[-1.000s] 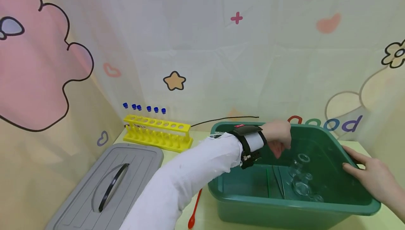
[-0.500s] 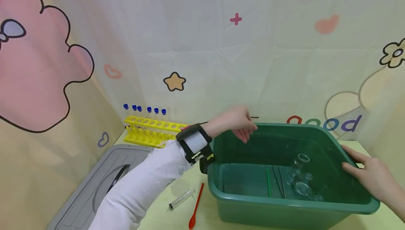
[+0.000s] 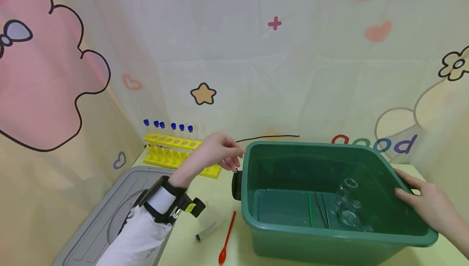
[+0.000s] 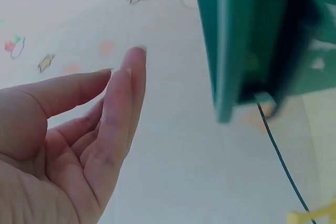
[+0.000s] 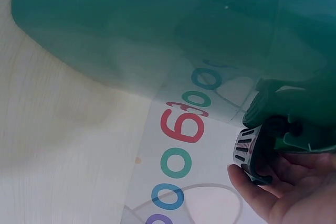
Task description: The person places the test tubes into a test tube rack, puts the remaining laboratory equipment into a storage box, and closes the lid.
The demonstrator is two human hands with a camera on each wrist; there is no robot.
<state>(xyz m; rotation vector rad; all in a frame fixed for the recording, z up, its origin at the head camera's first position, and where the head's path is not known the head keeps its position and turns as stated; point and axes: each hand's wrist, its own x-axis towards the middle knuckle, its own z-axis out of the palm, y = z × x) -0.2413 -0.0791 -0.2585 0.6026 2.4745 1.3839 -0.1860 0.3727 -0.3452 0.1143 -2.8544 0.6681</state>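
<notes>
With our right hand we gripped the green plastic bin, apparently steadying it; our empty left hand, fingers loosely extended, needed lowering to grasp the dark side handle.

There is one of each of the following on the table: a green bin, a grey lid, a yellow rack, a red spoon and a syringe. Inside the bin are one green stick, one pair of tweezers and at least three clear glass vessels, whose overlap makes an exact count uncertain. Blue caps number six.
</notes>
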